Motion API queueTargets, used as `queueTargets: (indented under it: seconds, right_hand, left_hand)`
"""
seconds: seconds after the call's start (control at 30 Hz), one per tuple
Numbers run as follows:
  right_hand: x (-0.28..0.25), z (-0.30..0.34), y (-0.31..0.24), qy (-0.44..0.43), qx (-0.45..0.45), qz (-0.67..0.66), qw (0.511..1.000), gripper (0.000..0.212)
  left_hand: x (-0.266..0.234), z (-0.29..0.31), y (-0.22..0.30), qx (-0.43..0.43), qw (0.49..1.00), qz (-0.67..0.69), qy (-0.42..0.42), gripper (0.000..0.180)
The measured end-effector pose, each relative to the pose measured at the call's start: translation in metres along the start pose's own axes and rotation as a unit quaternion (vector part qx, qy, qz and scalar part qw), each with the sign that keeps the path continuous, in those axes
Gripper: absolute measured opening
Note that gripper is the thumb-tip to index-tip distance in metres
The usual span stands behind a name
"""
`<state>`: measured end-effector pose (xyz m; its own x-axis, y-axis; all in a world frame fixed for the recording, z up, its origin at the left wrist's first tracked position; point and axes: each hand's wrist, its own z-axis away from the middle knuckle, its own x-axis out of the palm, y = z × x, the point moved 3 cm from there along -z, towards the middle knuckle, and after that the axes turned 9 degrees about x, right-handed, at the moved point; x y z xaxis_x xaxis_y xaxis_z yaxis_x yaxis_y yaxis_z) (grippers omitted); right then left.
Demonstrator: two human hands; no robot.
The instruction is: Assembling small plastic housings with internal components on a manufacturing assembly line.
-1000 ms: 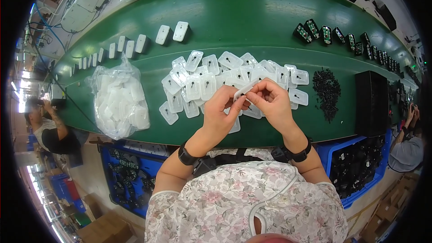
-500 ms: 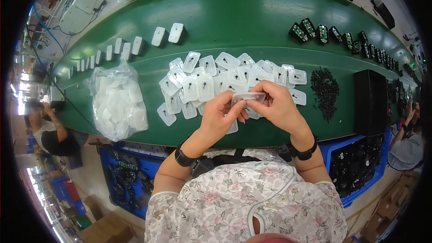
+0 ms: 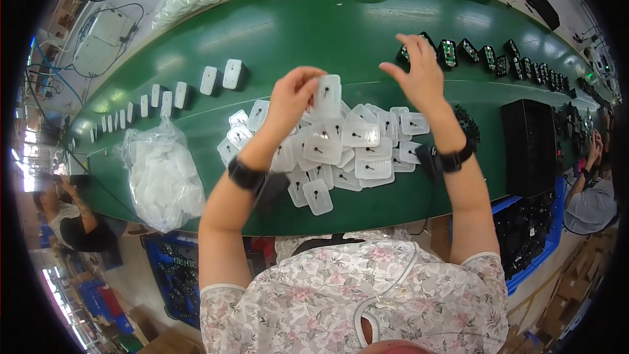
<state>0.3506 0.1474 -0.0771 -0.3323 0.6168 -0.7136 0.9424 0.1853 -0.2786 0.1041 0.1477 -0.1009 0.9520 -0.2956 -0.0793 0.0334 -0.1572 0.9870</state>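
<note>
The pile of white covers (image 3: 324, 149) fills the centre (too overlapped to count; the left forearm hides some). One right hand (image 3: 420, 78), upper right, spreads open; one left hand (image 3: 291, 99) pinches one cover (image 3: 329, 96), upper centre. Fingers partly hide two black cases (image 3: 404, 54).

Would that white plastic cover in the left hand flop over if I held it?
Probably not: the white plastic cover looks stiff, since it doesn't sag though the left hand pinches it near one edge. It's likely light, because it looks thin and fingertips alone hold it. It might be slippery, as its surface seems smooth.
</note>
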Motion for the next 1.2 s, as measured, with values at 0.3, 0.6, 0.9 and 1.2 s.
queueTargets:
  seconds: [0.3, 0.6, 0.9, 1.2]
  right_hand:
    - [0.049, -0.046, 0.046, -0.235, 0.162, -0.014, 0.958, 0.044]
    - [0.037, -0.031, 0.048, -0.265, 0.096, -0.027, 0.959, 0.040]
    - [0.058, -0.035, -0.017, -0.259, -0.015, -0.140, 0.956, 0.036]
    - [0.095, -0.042, -0.060, -0.345, -0.097, -0.126, 0.925, 0.029]
  left_hand:
    - [-0.004, -0.112, -0.064, 0.042, 0.940, -0.337, -0.004, 0.018]
    - [0.016, -0.079, -0.044, 0.164, 0.826, -0.538, -0.032, 0.042]
    - [-0.006, -0.072, -0.039, 0.270, 0.881, -0.379, -0.084, 0.046]
    - [-0.030, -0.047, -0.040, 0.250, 0.884, -0.378, -0.118, 0.058]
